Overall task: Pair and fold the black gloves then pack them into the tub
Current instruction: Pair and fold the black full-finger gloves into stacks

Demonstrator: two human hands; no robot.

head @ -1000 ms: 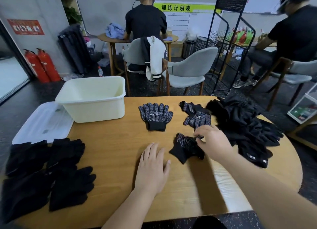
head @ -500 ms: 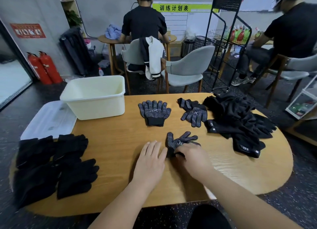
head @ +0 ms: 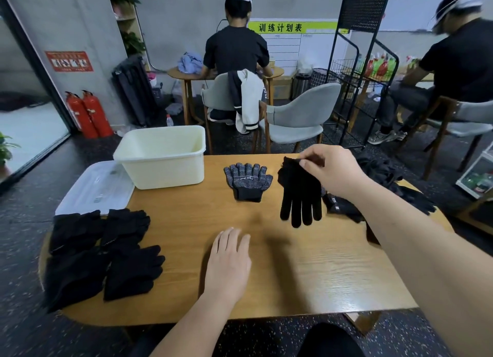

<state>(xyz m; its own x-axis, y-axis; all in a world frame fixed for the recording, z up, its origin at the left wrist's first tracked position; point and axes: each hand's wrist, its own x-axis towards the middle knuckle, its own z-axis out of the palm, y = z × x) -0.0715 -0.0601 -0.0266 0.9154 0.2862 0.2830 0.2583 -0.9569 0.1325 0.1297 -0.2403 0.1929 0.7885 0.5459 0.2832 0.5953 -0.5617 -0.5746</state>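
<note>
Lifted since 0.5 s ago: R hand (head: 330, 169) now pinches black knit glove (head: 300, 193) by its cuff, fingers dangling over oval wooden tabletop (head: 306, 271). L hand (head: 229, 260) lies flat on wood, holding nothing. Cream plastic tub (head: 162, 167) at far-left edge; grey chairs (head: 296, 116), red fire extinguishers (head: 89, 113) behind.

Right hand (head: 329, 169) pinches a dangling black glove (head: 300, 193).

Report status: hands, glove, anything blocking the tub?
Right hand pinches black glove by its cuff, fingers hanging down. Left hand flat on table, holding nothing. Dotted gloves lie between held glove and tub.
</note>
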